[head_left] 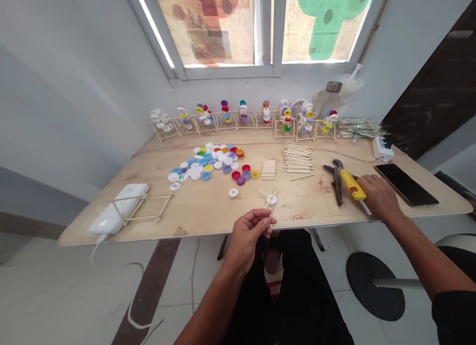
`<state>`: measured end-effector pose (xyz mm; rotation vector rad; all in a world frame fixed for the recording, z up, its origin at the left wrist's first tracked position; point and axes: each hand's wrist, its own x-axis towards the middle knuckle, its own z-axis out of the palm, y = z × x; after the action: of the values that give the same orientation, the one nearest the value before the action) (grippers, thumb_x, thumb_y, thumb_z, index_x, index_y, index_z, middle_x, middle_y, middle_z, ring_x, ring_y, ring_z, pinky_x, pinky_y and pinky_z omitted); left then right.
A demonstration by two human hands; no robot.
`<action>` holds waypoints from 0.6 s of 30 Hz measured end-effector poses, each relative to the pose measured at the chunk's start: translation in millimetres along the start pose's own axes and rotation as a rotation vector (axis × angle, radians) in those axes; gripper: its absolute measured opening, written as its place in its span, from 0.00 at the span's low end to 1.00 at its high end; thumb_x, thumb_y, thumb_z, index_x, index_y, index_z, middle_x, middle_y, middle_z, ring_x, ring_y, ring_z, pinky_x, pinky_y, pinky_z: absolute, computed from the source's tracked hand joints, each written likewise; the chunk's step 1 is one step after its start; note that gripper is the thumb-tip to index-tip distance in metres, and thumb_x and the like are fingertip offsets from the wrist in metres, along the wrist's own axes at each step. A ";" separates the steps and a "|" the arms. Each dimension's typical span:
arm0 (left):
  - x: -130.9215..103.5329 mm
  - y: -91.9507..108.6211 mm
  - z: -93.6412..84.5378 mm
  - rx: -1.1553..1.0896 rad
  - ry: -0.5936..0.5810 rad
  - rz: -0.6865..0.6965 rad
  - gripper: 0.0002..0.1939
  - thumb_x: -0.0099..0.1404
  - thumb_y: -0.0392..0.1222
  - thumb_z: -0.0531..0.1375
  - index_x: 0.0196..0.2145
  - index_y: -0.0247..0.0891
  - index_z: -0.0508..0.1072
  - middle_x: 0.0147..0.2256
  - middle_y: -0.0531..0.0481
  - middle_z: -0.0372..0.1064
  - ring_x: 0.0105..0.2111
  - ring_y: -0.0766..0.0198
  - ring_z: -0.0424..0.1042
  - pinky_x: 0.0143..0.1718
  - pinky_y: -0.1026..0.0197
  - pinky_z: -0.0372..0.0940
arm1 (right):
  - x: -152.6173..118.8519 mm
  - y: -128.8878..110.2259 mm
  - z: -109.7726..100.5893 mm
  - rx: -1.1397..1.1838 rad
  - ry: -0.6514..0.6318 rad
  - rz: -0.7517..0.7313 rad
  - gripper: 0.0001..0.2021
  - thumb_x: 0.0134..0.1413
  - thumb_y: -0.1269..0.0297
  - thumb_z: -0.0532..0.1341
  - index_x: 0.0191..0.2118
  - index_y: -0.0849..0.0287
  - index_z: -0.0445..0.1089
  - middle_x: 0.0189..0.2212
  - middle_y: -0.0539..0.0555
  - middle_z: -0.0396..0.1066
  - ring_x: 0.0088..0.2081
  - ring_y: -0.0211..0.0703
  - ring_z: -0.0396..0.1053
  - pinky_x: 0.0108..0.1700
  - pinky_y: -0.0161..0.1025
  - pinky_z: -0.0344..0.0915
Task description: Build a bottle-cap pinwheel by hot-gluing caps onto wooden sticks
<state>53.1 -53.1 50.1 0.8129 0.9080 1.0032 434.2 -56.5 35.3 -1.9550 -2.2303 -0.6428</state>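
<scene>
My left hand (255,226) is at the table's front edge, thumb and fingers pinched on a thin wooden stick. Just beyond it, crossed sticks (268,193) lie over a white bottle cap (271,200). My right hand (375,194) is wrapped round a yellow glue gun (353,185) at the right of the table; a clear glue stick shows near its lower side. Pliers with dark handles (337,182) lie next to the glue gun. A single white cap (233,193) sits left of the crossed sticks.
Colourful caps (208,161) cover the left middle. Behind the stick piles (298,159) stands a row of stick frames with caps (225,119). A stick frame (141,208) leans by a white power bank (121,206). A phone (407,185) and white adapter (383,149) are at right.
</scene>
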 end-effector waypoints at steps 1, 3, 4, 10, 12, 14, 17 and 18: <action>-0.5 -0.5 0.9 -0.023 -0.006 -0.019 0.11 0.50 0.38 0.67 0.33 0.33 0.75 0.27 0.48 0.74 0.21 0.72 0.64 0.26 0.67 0.61 | 3.2 2.6 2.3 0.024 -0.019 -0.003 0.03 0.50 0.68 0.55 0.29 0.59 0.65 0.28 0.60 0.68 0.33 0.49 0.62 0.34 0.43 0.52; -1.2 -1.6 1.9 -0.070 -0.021 -0.053 0.12 0.50 0.37 0.67 0.34 0.33 0.74 0.27 0.48 0.74 0.21 0.72 0.64 0.25 0.67 0.61 | 7.9 5.8 6.2 0.068 -0.037 -0.009 0.05 0.51 0.64 0.56 0.28 0.59 0.65 0.28 0.61 0.68 0.33 0.49 0.62 0.34 0.43 0.51; -1.3 -2.2 2.0 -0.094 -0.029 -0.069 0.12 0.50 0.37 0.67 0.34 0.33 0.74 0.27 0.48 0.74 0.21 0.72 0.64 0.25 0.67 0.60 | 9.6 6.3 7.4 0.083 -0.041 -0.009 0.08 0.51 0.60 0.57 0.28 0.58 0.65 0.28 0.61 0.68 0.33 0.49 0.62 0.34 0.44 0.52; -0.3 -6.3 1.1 -0.228 -0.044 -0.135 0.14 0.49 0.36 0.68 0.35 0.33 0.73 0.28 0.48 0.73 0.21 0.73 0.66 0.25 0.67 0.61 | 8.8 10.3 5.0 0.187 -0.155 0.041 0.21 0.47 0.46 0.61 0.37 0.61 0.70 0.34 0.62 0.71 0.36 0.52 0.65 0.36 0.46 0.55; 0.2 -7.7 0.7 -0.254 -0.049 -0.141 0.14 0.49 0.36 0.68 0.35 0.34 0.72 0.28 0.48 0.74 0.22 0.72 0.66 0.26 0.67 0.61 | 2.6 16.8 2.8 0.211 -0.188 0.072 0.26 0.46 0.46 0.62 0.45 0.62 0.70 0.41 0.65 0.72 0.41 0.55 0.66 0.37 0.47 0.56; 0.7 -9.3 0.0 -0.282 -0.050 -0.139 0.15 0.49 0.35 0.68 0.35 0.34 0.71 0.29 0.48 0.74 0.22 0.72 0.66 0.26 0.67 0.61 | -5.9 22.2 -1.8 0.183 -0.191 0.100 0.28 0.45 0.46 0.62 0.48 0.62 0.69 0.46 0.66 0.70 0.44 0.58 0.66 0.36 0.48 0.56; 1.4 -11.8 -1.0 -0.330 -0.051 -0.133 0.14 0.50 0.34 0.67 0.34 0.34 0.70 0.29 0.48 0.74 0.23 0.72 0.67 0.27 0.67 0.62 | -17.7 11.9 -18.9 0.152 -0.076 0.151 0.26 0.48 0.47 0.60 0.49 0.59 0.69 0.49 0.66 0.69 0.45 0.58 0.66 0.36 0.49 0.57; 1.6 -12.5 -0.9 -0.344 -0.055 -0.134 0.13 0.50 0.34 0.67 0.33 0.34 0.69 0.29 0.47 0.74 0.23 0.72 0.67 0.27 0.67 0.62 | -19.8 0.2 -27.4 0.184 -0.009 0.177 0.25 0.51 0.48 0.58 0.50 0.58 0.69 0.48 0.66 0.69 0.45 0.57 0.66 0.37 0.49 0.58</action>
<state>56.9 -55.6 38.2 0.4810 0.7075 0.9802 432.4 -85.1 53.3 -2.0338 -2.0102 -0.3922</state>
